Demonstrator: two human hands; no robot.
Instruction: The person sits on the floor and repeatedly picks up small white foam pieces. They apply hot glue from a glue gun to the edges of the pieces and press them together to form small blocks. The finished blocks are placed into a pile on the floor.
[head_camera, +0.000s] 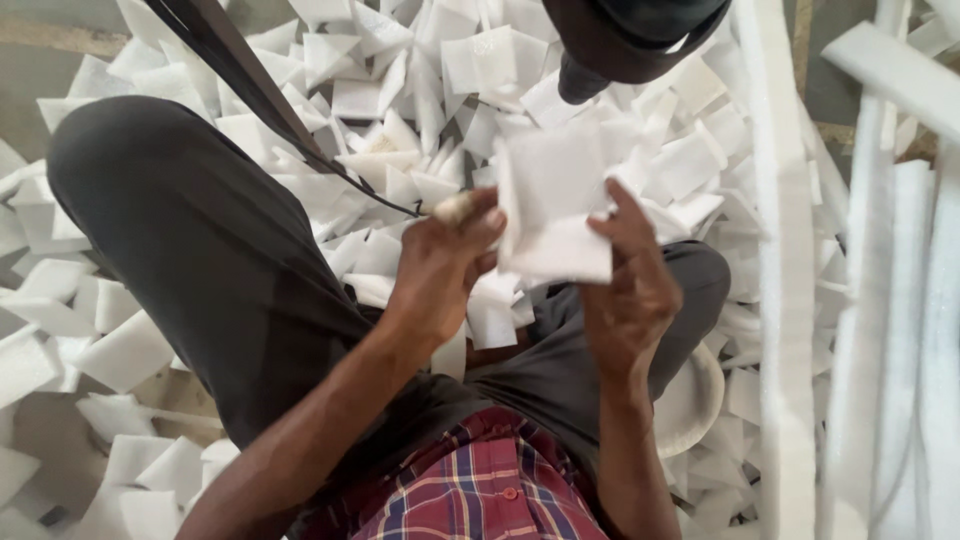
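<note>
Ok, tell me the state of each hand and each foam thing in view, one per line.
Left hand: closed on a small pale tool.
Right hand: pinching white square foam sheet, held up.
Cut white foam pieces: scattered loose on floor.
Long white foam strips: uncut, standing alongside.

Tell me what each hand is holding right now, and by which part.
Both hold one white foam sheet piece: the left hand pinches its left edge, the right hand grips its lower right edge.
</note>
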